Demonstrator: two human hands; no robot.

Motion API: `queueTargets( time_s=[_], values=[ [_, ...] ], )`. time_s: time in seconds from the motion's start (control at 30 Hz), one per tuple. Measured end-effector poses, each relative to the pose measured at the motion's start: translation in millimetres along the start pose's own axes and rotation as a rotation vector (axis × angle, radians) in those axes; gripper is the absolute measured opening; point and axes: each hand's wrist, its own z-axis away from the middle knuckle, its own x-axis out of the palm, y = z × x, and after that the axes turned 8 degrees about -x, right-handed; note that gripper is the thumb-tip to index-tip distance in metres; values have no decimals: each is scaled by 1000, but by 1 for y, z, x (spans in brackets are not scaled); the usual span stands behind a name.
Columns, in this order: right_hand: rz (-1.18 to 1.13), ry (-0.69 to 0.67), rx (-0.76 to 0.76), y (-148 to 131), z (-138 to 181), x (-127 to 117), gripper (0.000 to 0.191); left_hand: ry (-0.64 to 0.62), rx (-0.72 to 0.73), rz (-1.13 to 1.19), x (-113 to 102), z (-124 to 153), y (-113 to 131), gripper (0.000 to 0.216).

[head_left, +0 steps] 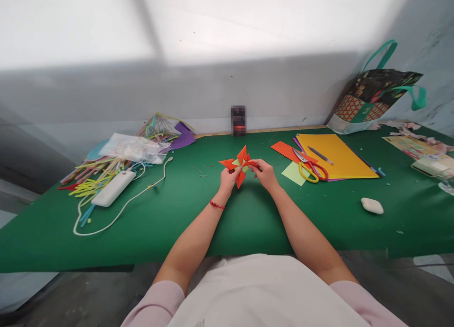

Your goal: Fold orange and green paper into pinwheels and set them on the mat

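The person's left hand (229, 179) pinches a folded paper star (242, 157) near its centre, thumb on top. The right hand (266, 173) grips the point on its right with thumb and bent fingers. The star sits between both hands, above the middle of the green tabletop (177, 232) — crisp orange points around a pale green middle. A red cord bracelet (217, 205) circles the left wrist.

Beyond the right hand lie a flat pale green square (293, 173), an orange sheet (283, 150) and scissors (308, 161) with red and yellow loop handles, resting partly over a stack of yellow sheets (336, 156) that carries a grey pen (321, 155). A smooth, rounded white object (372, 206) lies nearer the front.

On the left, thin paper strips (88, 187) heap under crinkled clear plastic (133, 149), beside a glossy white block (112, 189) and a looping white cable (90, 234).

A dark upright object (239, 121) by the wall is pixelated (any label on it is unreadable), and the patterned bag (349, 107) bears a mark too small to read. Smooth green surface runs between the forearms to the front edge; the cable curves well apart from the left hand, while the square lies near the right.
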Motion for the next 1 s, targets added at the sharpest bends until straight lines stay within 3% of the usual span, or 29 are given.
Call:
queueTargets(
  time_s=[0.43,1.0],
  values=[
    [-82,98,137,-5,-1,5,39,-6,-9,-59,0,1,1,32],
    [-115,13,302,0,-3,-1,37,19,-14,-115,-2,-2,-4,27]
  ],
)
